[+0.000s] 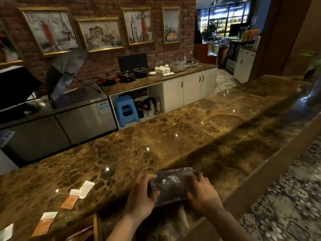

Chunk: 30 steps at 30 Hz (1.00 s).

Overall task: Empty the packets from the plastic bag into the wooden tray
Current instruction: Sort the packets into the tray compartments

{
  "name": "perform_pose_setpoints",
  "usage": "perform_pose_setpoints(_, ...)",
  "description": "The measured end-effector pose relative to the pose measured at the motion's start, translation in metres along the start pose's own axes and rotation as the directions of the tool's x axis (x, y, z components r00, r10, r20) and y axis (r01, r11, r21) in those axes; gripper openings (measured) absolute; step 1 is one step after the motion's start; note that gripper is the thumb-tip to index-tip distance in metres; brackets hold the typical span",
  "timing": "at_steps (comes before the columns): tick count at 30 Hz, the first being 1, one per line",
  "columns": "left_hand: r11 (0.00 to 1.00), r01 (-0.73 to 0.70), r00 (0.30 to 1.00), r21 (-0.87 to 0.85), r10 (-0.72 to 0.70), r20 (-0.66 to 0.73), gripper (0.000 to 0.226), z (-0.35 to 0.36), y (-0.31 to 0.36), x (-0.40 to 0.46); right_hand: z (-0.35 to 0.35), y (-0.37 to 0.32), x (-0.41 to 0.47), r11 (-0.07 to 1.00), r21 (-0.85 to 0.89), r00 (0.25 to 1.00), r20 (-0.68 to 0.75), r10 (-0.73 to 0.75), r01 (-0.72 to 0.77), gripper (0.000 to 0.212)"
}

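A crinkled clear plastic bag [172,185] with dark contents is held over the near edge of the marble counter [173,133]. My left hand [141,197] grips its left end and my right hand [202,193] grips its right end. Directly below the bag, the wooden tray [97,226] shows only its left rim at the bottom of the view; my forearms hide most of it. Something pale shows beneath the bag, too blurred to name. Several orange-and-white packets [72,199] lie on the counter to the left.
Another packet [45,223] lies near the counter's front left, and a white one [87,188] farther back. Behind the counter stand steel fridge units [83,119], a blue stool [126,110] and white cabinets [184,89]. The counter's raised edge runs along the right above a patterned floor [286,197].
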<state>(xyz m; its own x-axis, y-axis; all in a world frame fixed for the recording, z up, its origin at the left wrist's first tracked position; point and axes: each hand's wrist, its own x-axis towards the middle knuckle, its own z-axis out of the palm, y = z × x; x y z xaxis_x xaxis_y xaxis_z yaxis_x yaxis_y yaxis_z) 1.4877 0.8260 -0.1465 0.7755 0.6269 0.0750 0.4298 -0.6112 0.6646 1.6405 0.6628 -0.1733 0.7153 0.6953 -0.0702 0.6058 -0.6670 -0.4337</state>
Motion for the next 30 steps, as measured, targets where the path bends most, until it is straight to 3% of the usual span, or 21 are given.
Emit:
perform_pose_setpoints(2, 0.994, -0.067, 0.995, 0.084, 0.06, 0.08, 0.043, 0.006, -0.005, -0.004, 0.005, 0.003, -0.001, 0.999, -0.032, 0.999, 0.013, -0.031, 0.031, 0.057)
perform_pose_setpoints(6, 0.971, -0.066, 0.957, 0.229, -0.003, 0.289, 0.046, 0.013, -0.012, -0.01, 0.012, 0.007, -0.002, 0.995, -0.081, 0.999, 0.001, -0.051, 0.051, 0.042)
perform_pose_setpoints(15, 0.933, -0.13, 0.853, 0.335, -0.067, 0.517, 0.064, -0.002, -0.025, -0.023, 0.023, 0.003, -0.005, 0.975, -0.223, 1.0, -0.027, -0.014, 0.007, 0.044)
perform_pose_setpoints(18, 0.946, -0.077, 0.878, 0.313, -0.084, 0.471, 0.057, -0.019, -0.029, -0.03, 0.024, -0.01, -0.006, 0.966, -0.252, 0.998, -0.042, 0.048, -0.057, 0.045)
perform_pose_setpoints(22, 0.973, -0.017, 0.956, 0.231, -0.051, 0.289, 0.047, -0.054, -0.048, -0.043, 0.021, -0.039, -0.009, 0.965, -0.253, 0.995, -0.082, 0.049, -0.068, 0.046)
perform_pose_setpoints(26, 0.989, 0.011, 0.996, 0.147, -0.024, 0.089, 0.043, -0.098, -0.073, -0.057, 0.019, -0.085, -0.01, 0.986, -0.156, 0.998, -0.019, -0.059, 0.055, 0.05)
perform_pose_setpoints(30, 0.981, 0.158, 0.984, 0.109, -0.147, -0.103, 0.045, -0.153, -0.111, -0.08, 0.027, -0.157, -0.016, 0.977, -0.04, 0.977, -0.04, -0.209, 0.208, 0.039)
